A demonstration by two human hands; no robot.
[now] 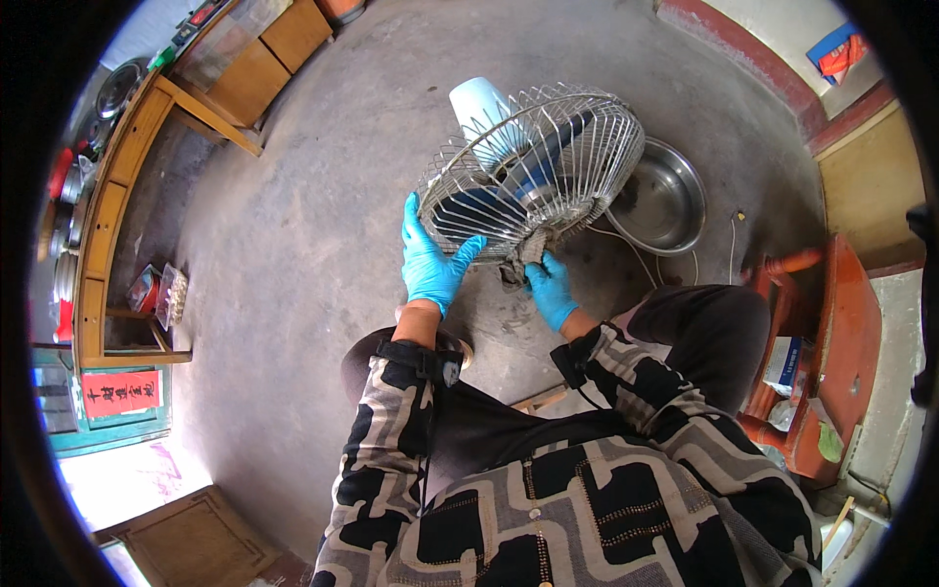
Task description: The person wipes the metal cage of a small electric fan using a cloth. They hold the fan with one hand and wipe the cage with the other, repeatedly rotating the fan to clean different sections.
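Before me stands an electric fan with a wire guard (594,158), dark blue blades (477,209) and a pale blue motor housing (480,110) on its far side. My left hand (429,264), in a blue rubber glove, holds the guard's left rim, with the fingers up its outside and the thumb across the wires. My right hand (554,290), gloved the same way, pinches a grey-brown rag (530,257) against the near part of the guard. Part of the rag is bunched below the wires. The fan's base is hidden.
A stainless steel basin (664,198) sits on the concrete floor (293,293) right of the fan, with a pale cord (634,246) near it. A red wooden chair (843,367) holding small items is at my right. A wooden desk (110,220) lines the left.
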